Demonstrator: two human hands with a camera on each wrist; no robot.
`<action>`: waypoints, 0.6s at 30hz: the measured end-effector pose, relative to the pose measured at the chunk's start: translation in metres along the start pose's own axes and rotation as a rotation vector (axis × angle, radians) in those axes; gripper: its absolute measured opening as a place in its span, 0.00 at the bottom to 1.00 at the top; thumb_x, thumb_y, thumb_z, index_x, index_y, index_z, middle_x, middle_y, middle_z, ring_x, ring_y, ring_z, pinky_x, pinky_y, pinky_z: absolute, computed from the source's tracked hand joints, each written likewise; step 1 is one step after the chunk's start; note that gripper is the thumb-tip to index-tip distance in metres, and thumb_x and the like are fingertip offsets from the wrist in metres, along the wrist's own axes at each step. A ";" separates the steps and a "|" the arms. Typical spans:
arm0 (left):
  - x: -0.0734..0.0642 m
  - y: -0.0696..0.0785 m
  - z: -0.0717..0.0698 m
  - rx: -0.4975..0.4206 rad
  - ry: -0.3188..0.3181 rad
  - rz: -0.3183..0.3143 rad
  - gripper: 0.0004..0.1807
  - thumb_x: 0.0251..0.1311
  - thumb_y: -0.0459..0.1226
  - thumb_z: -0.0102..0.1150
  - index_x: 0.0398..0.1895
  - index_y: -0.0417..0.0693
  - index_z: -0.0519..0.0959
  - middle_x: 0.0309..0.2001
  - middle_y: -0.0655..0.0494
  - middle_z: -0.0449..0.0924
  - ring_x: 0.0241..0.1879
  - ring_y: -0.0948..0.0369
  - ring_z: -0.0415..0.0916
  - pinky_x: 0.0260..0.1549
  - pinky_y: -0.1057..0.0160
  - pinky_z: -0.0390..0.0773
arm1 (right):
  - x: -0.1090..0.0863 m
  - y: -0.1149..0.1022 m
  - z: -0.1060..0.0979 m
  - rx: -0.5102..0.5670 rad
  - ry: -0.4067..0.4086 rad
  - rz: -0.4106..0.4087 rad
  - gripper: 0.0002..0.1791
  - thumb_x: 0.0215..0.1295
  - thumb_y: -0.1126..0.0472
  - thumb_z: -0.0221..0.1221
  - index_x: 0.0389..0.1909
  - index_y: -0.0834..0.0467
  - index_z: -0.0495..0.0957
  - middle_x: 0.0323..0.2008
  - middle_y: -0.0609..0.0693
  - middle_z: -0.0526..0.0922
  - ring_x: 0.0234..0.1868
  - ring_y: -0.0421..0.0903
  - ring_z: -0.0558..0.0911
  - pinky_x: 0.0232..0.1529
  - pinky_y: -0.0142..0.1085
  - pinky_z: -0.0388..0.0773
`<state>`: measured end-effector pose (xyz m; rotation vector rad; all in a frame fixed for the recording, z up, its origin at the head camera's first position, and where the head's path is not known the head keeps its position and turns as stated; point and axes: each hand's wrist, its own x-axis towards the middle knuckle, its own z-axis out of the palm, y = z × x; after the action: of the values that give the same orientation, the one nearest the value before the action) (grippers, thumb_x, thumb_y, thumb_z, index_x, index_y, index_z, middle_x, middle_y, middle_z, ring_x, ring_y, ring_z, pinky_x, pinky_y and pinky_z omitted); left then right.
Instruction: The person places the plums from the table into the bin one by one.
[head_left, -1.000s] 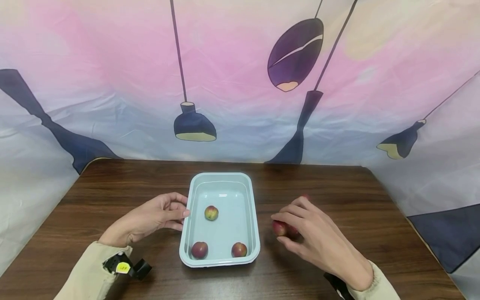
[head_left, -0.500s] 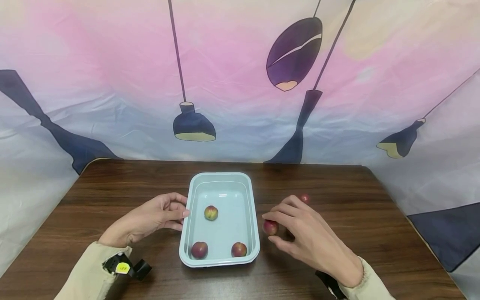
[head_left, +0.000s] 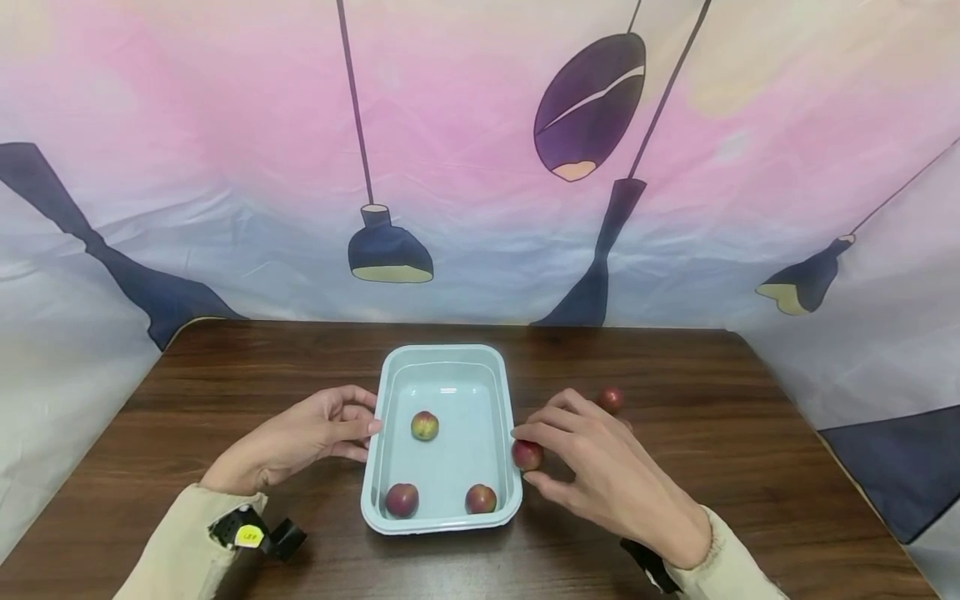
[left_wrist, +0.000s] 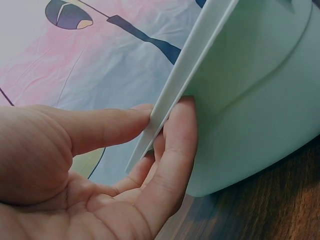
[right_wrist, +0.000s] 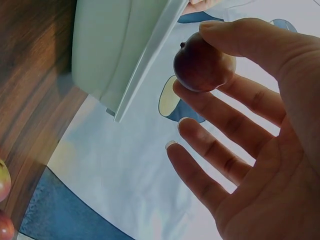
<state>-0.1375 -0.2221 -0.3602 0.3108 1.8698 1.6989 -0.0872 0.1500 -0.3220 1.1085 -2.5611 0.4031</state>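
Observation:
A pale blue tray (head_left: 447, 523) lies on the table with three plums inside: a yellow-green one (head_left: 424, 426) in the middle, a dark red one (head_left: 402, 500) at the near left and a reddish one (head_left: 481, 499) at the near right. My left hand (head_left: 315, 429) pinches the tray's left rim, thumb on top and fingers beneath, as the left wrist view shows. Beside the right rim, my right hand (head_left: 592, 471) holds a dark red plum (right_wrist: 204, 62) between thumb and fingertips. Its other fingers are spread away from the fruit.
Another red plum (head_left: 610, 400) rests on the brown wooden table (head_left: 675, 375) beyond my right hand, with a second partly hidden behind the hand. In the right wrist view two fruits (right_wrist: 4, 227) show at the left edge. A printed cloth (head_left: 465, 167) hangs behind the table.
My right hand has moved left with the plum, from the fruits on the right to the tray's right rim. The red plum behind it has come into fuller view. My left hand stays put.

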 end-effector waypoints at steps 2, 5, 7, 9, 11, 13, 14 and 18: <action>0.000 0.000 0.000 -0.001 -0.001 0.004 0.33 0.71 0.37 0.60 0.66 0.23 0.57 0.44 0.49 0.86 0.45 0.59 0.86 0.50 0.57 0.89 | 0.001 -0.001 0.001 0.006 -0.007 0.004 0.16 0.56 0.55 0.73 0.46 0.43 0.84 0.44 0.32 0.83 0.51 0.34 0.74 0.46 0.30 0.82; 0.000 0.000 0.000 -0.001 -0.003 0.006 0.32 0.71 0.37 0.60 0.66 0.23 0.57 0.45 0.49 0.86 0.46 0.59 0.86 0.50 0.57 0.89 | 0.003 -0.003 0.003 0.017 -0.008 -0.005 0.15 0.56 0.56 0.73 0.44 0.42 0.83 0.43 0.32 0.83 0.50 0.34 0.74 0.46 0.29 0.80; 0.000 0.000 0.000 -0.001 -0.006 0.010 0.32 0.72 0.37 0.60 0.66 0.23 0.57 0.45 0.49 0.86 0.46 0.59 0.86 0.50 0.57 0.89 | 0.004 -0.004 0.005 0.022 -0.006 -0.023 0.14 0.57 0.56 0.72 0.43 0.42 0.83 0.42 0.32 0.83 0.50 0.34 0.74 0.47 0.28 0.78; 0.000 0.000 0.000 -0.002 -0.007 0.012 0.32 0.72 0.36 0.59 0.66 0.23 0.57 0.45 0.49 0.86 0.46 0.59 0.86 0.50 0.57 0.89 | 0.005 -0.006 0.007 0.025 -0.005 -0.042 0.14 0.57 0.56 0.71 0.43 0.42 0.83 0.42 0.32 0.83 0.50 0.34 0.75 0.49 0.28 0.78; 0.000 0.000 0.001 -0.002 -0.006 0.012 0.32 0.72 0.36 0.59 0.66 0.23 0.57 0.45 0.49 0.86 0.45 0.59 0.86 0.49 0.57 0.89 | 0.007 -0.007 0.009 0.029 -0.005 -0.056 0.14 0.58 0.56 0.71 0.44 0.42 0.83 0.42 0.32 0.83 0.50 0.35 0.75 0.50 0.29 0.78; 0.000 0.000 0.001 -0.002 -0.004 0.012 0.32 0.72 0.36 0.59 0.66 0.23 0.57 0.44 0.49 0.86 0.45 0.59 0.86 0.49 0.57 0.89 | 0.008 -0.008 0.010 0.034 -0.009 -0.062 0.14 0.58 0.56 0.71 0.44 0.42 0.82 0.43 0.32 0.83 0.50 0.34 0.75 0.51 0.29 0.78; 0.000 0.000 0.001 -0.002 -0.002 0.011 0.32 0.72 0.36 0.59 0.66 0.23 0.58 0.44 0.49 0.86 0.45 0.59 0.86 0.49 0.57 0.89 | 0.008 -0.008 0.011 0.039 -0.011 -0.061 0.14 0.59 0.56 0.71 0.45 0.42 0.82 0.43 0.32 0.83 0.50 0.34 0.75 0.51 0.29 0.78; 0.000 0.000 0.002 -0.004 0.002 0.014 0.31 0.72 0.36 0.59 0.65 0.23 0.58 0.44 0.50 0.86 0.44 0.60 0.86 0.49 0.57 0.89 | 0.010 -0.010 0.012 0.048 -0.017 -0.059 0.12 0.60 0.56 0.70 0.44 0.42 0.82 0.42 0.31 0.83 0.50 0.34 0.75 0.51 0.29 0.78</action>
<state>-0.1362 -0.2203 -0.3601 0.3219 1.8696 1.7125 -0.0884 0.1328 -0.3277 1.2061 -2.5386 0.4445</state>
